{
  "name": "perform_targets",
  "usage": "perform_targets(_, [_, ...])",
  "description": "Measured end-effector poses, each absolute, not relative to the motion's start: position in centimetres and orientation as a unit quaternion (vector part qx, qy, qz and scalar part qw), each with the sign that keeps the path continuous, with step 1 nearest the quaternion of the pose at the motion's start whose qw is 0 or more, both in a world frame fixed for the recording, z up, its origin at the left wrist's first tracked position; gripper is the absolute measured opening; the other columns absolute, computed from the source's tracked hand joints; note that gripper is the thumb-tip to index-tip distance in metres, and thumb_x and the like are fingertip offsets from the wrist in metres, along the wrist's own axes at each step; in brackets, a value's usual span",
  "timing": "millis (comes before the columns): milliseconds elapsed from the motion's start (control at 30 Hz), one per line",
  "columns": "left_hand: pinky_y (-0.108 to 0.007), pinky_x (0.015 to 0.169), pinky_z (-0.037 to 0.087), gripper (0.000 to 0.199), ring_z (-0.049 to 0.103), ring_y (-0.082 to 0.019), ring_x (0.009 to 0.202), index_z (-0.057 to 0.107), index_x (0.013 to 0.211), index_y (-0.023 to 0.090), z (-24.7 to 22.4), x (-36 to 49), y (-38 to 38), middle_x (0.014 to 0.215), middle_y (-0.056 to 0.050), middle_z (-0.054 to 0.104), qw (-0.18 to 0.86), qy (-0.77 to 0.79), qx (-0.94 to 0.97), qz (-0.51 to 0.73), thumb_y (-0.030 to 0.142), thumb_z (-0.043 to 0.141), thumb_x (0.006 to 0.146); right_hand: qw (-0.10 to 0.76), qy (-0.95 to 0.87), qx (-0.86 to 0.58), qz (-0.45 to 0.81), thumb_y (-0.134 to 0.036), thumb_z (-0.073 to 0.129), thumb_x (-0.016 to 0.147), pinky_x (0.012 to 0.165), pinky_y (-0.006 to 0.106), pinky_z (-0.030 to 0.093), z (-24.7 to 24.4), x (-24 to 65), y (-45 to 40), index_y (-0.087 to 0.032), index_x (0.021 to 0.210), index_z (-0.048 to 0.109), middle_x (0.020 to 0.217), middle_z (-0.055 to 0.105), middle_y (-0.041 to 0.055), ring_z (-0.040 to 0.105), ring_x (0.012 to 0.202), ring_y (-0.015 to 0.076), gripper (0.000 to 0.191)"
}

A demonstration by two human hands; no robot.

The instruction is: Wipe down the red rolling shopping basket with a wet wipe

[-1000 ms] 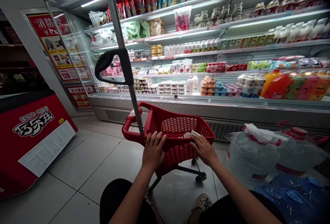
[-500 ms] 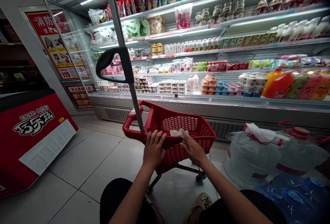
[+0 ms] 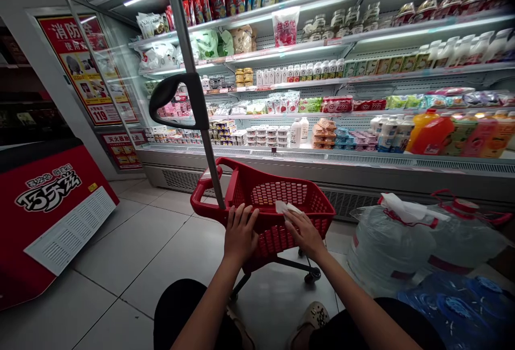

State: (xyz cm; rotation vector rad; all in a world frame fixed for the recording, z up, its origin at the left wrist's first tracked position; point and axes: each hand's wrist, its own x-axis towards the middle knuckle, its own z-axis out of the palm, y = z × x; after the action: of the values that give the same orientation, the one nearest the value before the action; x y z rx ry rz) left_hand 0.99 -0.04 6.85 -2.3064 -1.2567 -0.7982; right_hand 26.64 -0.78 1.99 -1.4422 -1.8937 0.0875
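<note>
A red plastic shopping cart [image 3: 277, 240] with a perforated basket stands before my knees. My left hand [image 3: 240, 232] lies on its near side, fingers stretched and apart with their tips at the rim. On the same side, farther right, my right hand [image 3: 304, 232] presses a crumpled white tissue [image 3: 294, 208] against the rim, with part of it sticking out past the fingers. The palm side of both hands is hidden. At the cart's left end a grey pole [image 3: 213, 167] rises to a black loop handle [image 3: 197, 100].
A refrigerated display [image 3: 257, 154] full of packaged drinks, cups and pouches runs behind the cart. To the left stands a red freezer [image 3: 60, 221]. Large water jugs [image 3: 394, 248] and blue-capped bottles [image 3: 458, 307] stand on the floor at right, close to my knee.
My right hand has slid slightly right along the rim with the tissue, its fingers now flatter over it. My left hand stays in place on the cart.
</note>
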Motion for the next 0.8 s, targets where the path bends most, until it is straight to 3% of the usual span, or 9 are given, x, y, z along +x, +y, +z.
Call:
perform_targets(100, [-0.057, 0.132, 0.017, 0.064, 0.040, -0.033, 0.149, 0.056, 0.147, 0.024, 7.0, 0.8, 0.0, 0.151, -0.007, 0.058, 0.192, -0.450, -0.825, -0.282, 0.019, 0.062, 0.084, 0.361, -0.770, -0.520, 0.075, -0.057, 0.035, 0.108, 0.128, 0.053, 0.026, 2.9, 24.6, -0.8, -0.037, 0.163, 0.034, 0.165, 0.044, 0.0010, 0.038, 0.153, 0.0260, 0.059])
perform_targets(233, [-0.056, 0.132, 0.016, 0.066, 0.040, -0.033, 0.150, 0.055, 0.149, 0.025, 7.0, 0.5, 0.0, 0.153, -0.006, 0.056, 0.187, -0.449, -0.829, -0.276, 0.019, 0.062, 0.084, 0.374, -0.763, -0.515, 0.115, -0.057, 0.036, 0.108, 0.122, 0.050, 0.038, 3.2, 25.0, -0.3, -0.036, 0.168, 0.014, 0.164, 0.045, 0.0015, 0.041, 0.152, 0.0255, 0.068])
perform_targets(367, [-0.057, 0.132, 0.017, 0.068, 0.040, -0.034, 0.149, 0.054, 0.150, 0.026, 6.9, 0.6, 0.0, 0.152, -0.006, 0.057, 0.191, -0.447, -0.830, -0.275, 0.019, 0.062, 0.083, 0.381, -0.717, -0.572, 0.112, -0.059, 0.034, 0.107, 0.113, 0.049, 0.048, 1.9, 27.9, 0.1, -0.034, 0.165, 0.030, 0.159, 0.052, 0.0039, 0.047, 0.147, 0.0283, 0.063])
perform_targets(500, [-0.057, 0.132, 0.017, 0.066, 0.041, -0.034, 0.149, 0.056, 0.148, 0.025, 6.8, 0.9, 0.1, 0.150, -0.007, 0.058, 0.190, -0.450, -0.826, -0.281, 0.019, 0.063, 0.083, 0.339, -0.747, -0.571, 0.029, -0.061, 0.040, 0.106, 0.124, 0.055, 0.032, 1.0, 28.3, -0.1, -0.034, 0.159, 0.044, 0.161, 0.049, 0.0032, 0.042, 0.151, 0.0292, 0.060])
perform_targets(600, [-0.057, 0.132, 0.016, 0.066, 0.040, -0.034, 0.149, 0.056, 0.148, 0.025, 6.8, 0.9, 0.1, 0.151, -0.007, 0.057, 0.188, -0.448, -0.828, -0.280, 0.020, 0.064, 0.083, 0.329, -0.759, -0.562, -0.009, -0.059, 0.040, 0.106, 0.127, 0.057, 0.025, 1.2, 25.9, -0.4, -0.031, 0.163, 0.036, 0.166, 0.042, 0.0040, 0.038, 0.153, 0.0291, 0.063])
perform_targets(800, [-0.057, 0.132, 0.018, 0.068, 0.040, -0.034, 0.149, 0.055, 0.150, 0.026, 6.9, 0.6, 0.1, 0.150, -0.007, 0.058, 0.201, -0.447, -0.826, -0.277, 0.021, 0.064, 0.082, 0.299, -0.809, -0.505, -0.032, -0.058, 0.044, 0.105, 0.127, 0.056, 0.026, 2.8, 20.4, -0.5, -0.035, 0.169, 0.013, 0.172, 0.028, 0.0015, 0.028, 0.157, 0.0285, 0.075])
